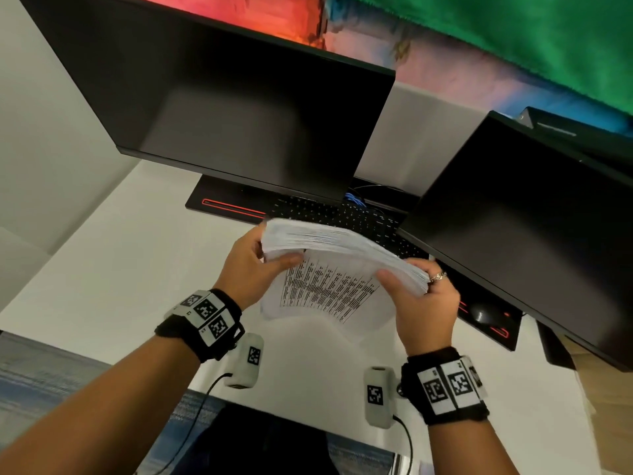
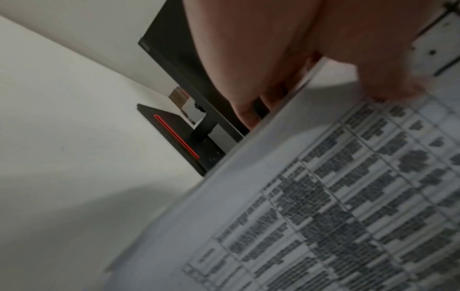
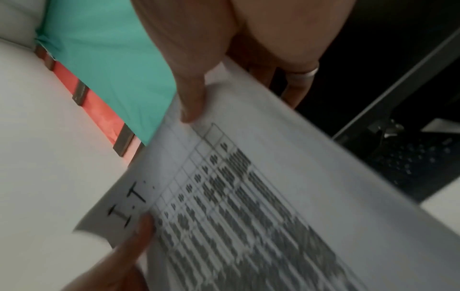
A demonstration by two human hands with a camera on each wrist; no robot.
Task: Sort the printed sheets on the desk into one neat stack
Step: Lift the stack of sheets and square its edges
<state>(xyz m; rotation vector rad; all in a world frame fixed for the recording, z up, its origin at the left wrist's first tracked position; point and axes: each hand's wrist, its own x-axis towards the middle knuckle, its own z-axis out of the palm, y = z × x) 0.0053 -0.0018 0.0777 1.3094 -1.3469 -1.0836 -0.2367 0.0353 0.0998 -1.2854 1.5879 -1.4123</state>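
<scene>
Stack of printed sheets [image 1: 339, 265]: one, thick, held clear above the counter [image 1: 113, 269] at the middle of the head view, tilted with its fanned edge turned up. A printed table in rows and columns is shown on the sheet facing the person; the text is too blurred to be read, apart from large letters "I.T." seen near one corner in the right wrist view.

Left hand [image 1: 248, 265]: one, at 9 o'clock of the stack, closed round that end, thumb laid on the near face and fingers hidden behind.

Right hand [image 1: 421, 296]: one, at 3 o'clock of the stack, clamped on the opposite end, thumb on the near face and fingers wrapped behind; one ring [image 1: 438, 276] is worn on a finger.

Monitors: two, dark. The larger monitor [image 1: 222, 97] is placed at 12 o'clock of the stack, the second monitor [image 1: 534, 217] at 2 o'clock.

Keyboard [image 1: 342, 214]: one, black, lying on the counter beyond the stack, partly covered by it.

Mouse [image 1: 484, 311]: one, dark, at 3 o'clock of the right hand, resting on a black mat with red trim.

Wrist bands with square markers: two, one per wrist.
</scene>
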